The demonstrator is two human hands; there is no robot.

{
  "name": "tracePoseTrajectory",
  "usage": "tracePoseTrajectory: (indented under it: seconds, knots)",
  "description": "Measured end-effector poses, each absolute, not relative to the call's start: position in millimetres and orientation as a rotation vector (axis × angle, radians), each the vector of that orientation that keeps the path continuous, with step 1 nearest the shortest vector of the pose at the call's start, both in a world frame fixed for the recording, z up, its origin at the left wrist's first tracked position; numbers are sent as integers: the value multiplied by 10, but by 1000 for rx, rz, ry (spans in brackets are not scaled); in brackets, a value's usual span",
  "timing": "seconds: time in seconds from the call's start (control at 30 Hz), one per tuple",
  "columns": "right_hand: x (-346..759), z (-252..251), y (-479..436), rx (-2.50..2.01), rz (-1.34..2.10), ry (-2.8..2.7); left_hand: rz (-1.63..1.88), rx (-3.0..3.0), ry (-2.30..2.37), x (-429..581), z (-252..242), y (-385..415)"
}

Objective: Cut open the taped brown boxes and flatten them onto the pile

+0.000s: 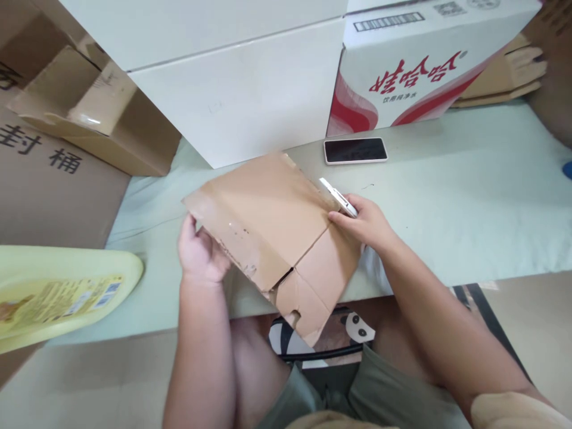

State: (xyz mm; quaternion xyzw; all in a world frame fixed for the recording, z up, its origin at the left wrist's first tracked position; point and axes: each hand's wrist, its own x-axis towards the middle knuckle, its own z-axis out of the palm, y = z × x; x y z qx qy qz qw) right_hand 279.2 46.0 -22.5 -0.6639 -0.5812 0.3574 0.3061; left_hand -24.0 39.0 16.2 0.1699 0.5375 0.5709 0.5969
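Note:
A brown cardboard box, folded down and tilted, is held above the near part of the table. Clear tape runs along its left edge, and a small flap with a notch hangs at the near corner. My left hand grips that taped edge, its fingers partly hidden beneath the cardboard. In my right hand is a white utility knife, pointing up and to the left. The fingers of this hand also rest against the right side of the cardboard.
On the pale green table cover lies a phone. Large white cartons and a red-and-white water carton stand behind it. Brown boxes and a yellow bottle are on the left.

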Motion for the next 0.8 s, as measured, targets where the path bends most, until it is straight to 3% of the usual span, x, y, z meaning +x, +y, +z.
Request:
tracePoseTrajectory:
  seconds: [0.23, 0.37, 0.67, 0.73, 0.8]
  knots:
    - [2780, -366, 476, -1817, 681, -1806, 1098, 469, 1438, -141, 156, 326]
    - [2859, -431, 476, -1979, 482, -1671, 1125, 434, 1510, -117, 147, 359]
    - [2914, -354, 459, -2029, 373, -1642, 1176, 422, 1521, -220, 60, 422]
    - [2911, -223, 288, -1956, 428, -1596, 1169, 450, 1506, -242, 42, 425]
    - [2943, -59, -51, -1880, 696, -1540, 1167, 472, 1488, -253, 37, 419]
